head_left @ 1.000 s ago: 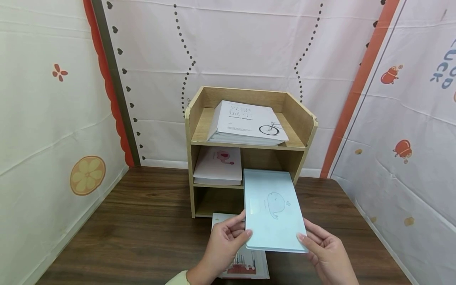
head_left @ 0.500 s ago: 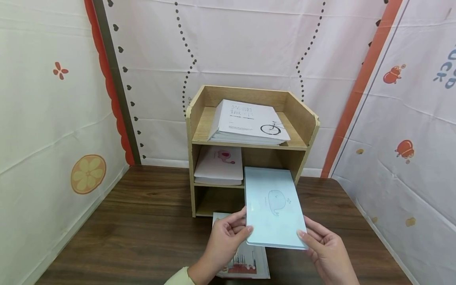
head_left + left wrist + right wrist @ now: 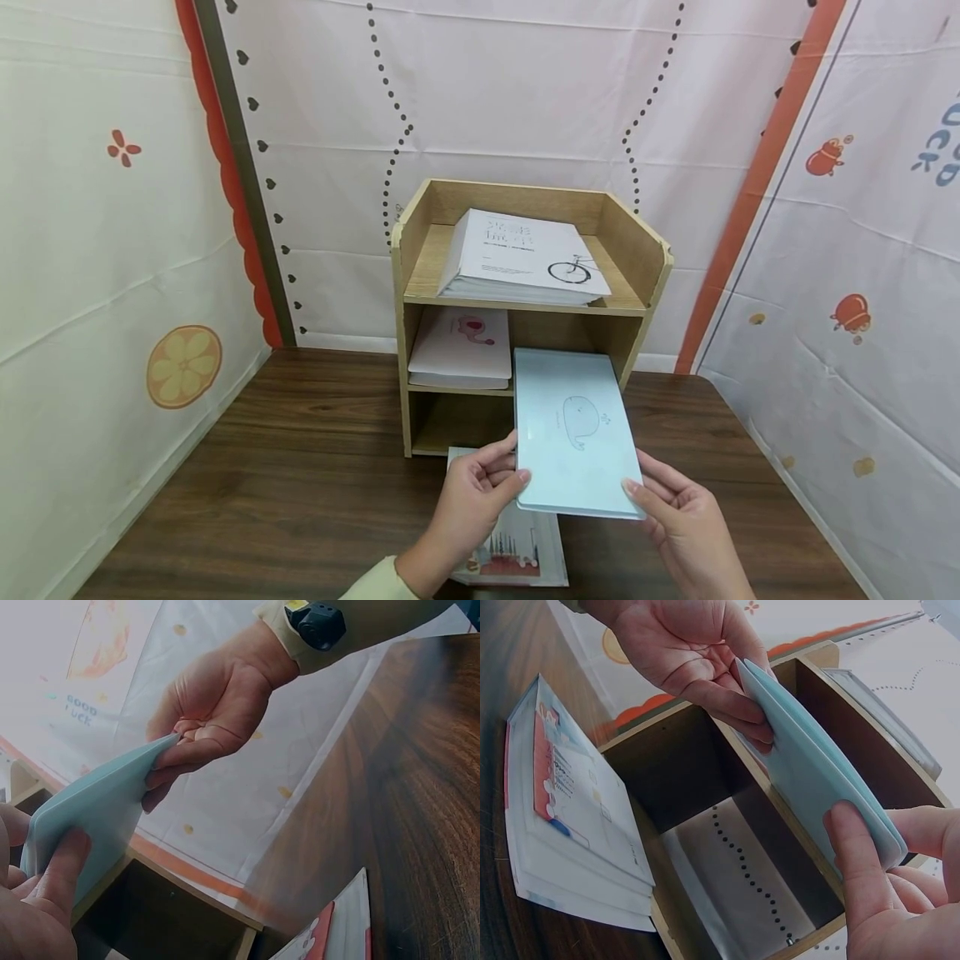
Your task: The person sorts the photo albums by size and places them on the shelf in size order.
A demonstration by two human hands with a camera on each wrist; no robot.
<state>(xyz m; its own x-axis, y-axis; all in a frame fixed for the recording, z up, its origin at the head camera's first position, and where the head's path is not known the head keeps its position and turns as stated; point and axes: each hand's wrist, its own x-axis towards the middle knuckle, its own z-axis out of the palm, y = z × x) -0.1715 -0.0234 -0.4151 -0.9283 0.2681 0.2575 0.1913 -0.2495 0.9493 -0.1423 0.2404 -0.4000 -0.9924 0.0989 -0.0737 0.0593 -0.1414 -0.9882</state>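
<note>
Both hands hold a light blue notebook [image 3: 570,467] with a whale drawing on its cover. My left hand [image 3: 467,504] pinches its left edge near the front corner, thumb on top and fingers beneath. On the opposite edge, my right hand [image 3: 686,521] grips in the same manner. The notebook's far end reaches the right part of the wooden shelf's [image 3: 651,275] middle level, beside pink notebooks [image 3: 450,358] with an elephant drawing. In the right wrist view, the blue notebook [image 3: 802,765] is seen edge-on above the shelf's lower compartment, its covers slightly apart.
A thick white book [image 3: 517,258] with a bicycle picture lies on the shelf's top level. Below the hands, a book [image 3: 517,542] with a red and white cover rests on the dark wooden table [image 3: 300,500]. Printed cloth [image 3: 510,92] hangs behind and at both sides.
The blue notebook has moved slightly away from me, toward the shelf, with both hands moving along. Their hold on its edges looks the same.
</note>
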